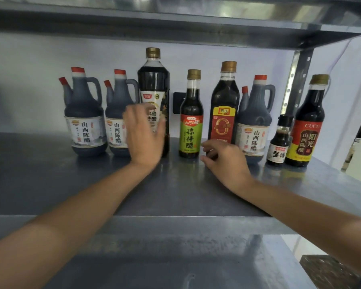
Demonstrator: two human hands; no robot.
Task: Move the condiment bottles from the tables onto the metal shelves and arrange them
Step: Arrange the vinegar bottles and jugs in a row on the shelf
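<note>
Several dark condiment bottles stand in a row at the back of the metal shelf. From the left come two handled vinegar jugs, a tall gold-capped bottle, a green-label bottle, a red-label bottle, a third jug, a tiny bottle and a red-and-yellow-label bottle. My left hand is spread against the front of the tall bottle. My right hand curls at the base of the red-label bottle, fingers touching it; the grip is unclear.
Another metal shelf runs close overhead. An upright perforated post stands at the right rear corner. A black box sits on the wall behind the bottles. A lower shelf surface lies below.
</note>
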